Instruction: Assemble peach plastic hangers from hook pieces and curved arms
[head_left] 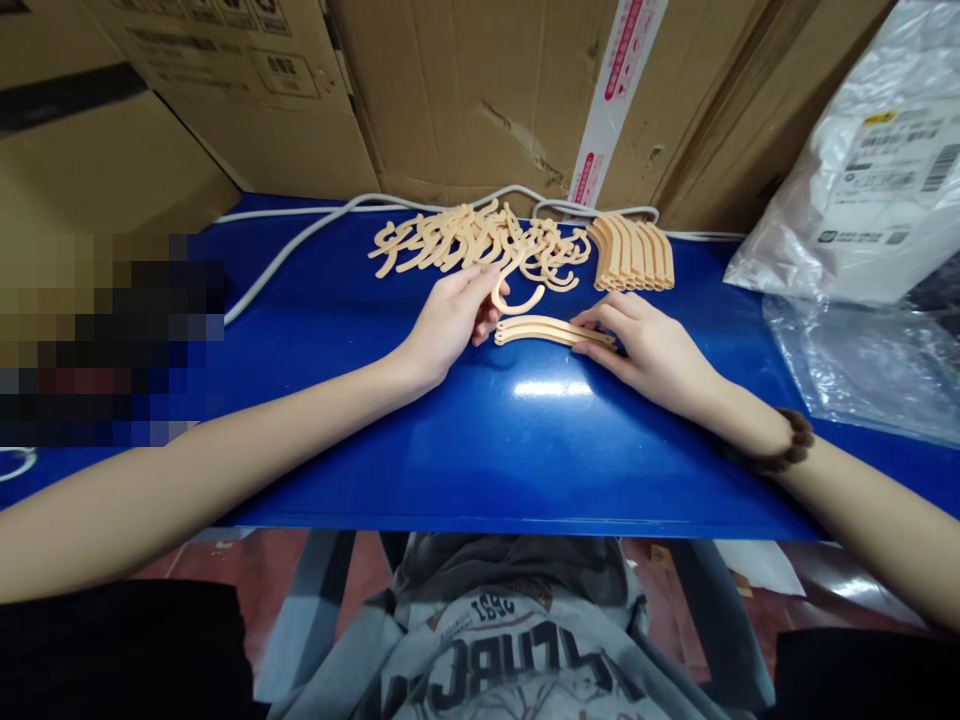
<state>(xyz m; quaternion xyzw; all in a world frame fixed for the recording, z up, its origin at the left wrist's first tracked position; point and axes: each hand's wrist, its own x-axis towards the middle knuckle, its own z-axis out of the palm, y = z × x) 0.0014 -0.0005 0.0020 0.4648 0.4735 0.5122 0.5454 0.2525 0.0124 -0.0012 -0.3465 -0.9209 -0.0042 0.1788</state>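
Being gripped in L hand (454,322): tan hook (517,308), pinched at its bend btwn thumb and index, gap narrow, other fingers curled in underneath. By R hand (649,350), a pair of curved strips (536,330) is held at the R end, thumb on near side, fingers on far side, spread only approx. the strips' width. Hook's curl is turned twd the R, w/ its tip pointed R and slightly away from the body; stem is run up and away, overlapping the hook pile (457,235) in view. Strips' long axis is laid roughly L–R, R end a bit nearer the body, bow arched away; small holes are seen at the free L end, just below the hook. Whether strips are touching the blue table (450,450) can't be told. Both pcs are located mid-table, in front of the pile. Stack of similar strips (634,255) is set R of pile, long axes approx. front-to-back. White cable (296,240) is run behind, cardboard (465,100) at back, plastic bag (862,180) far R. Dark beaded bracelet (795,445) is worn on R wrist.
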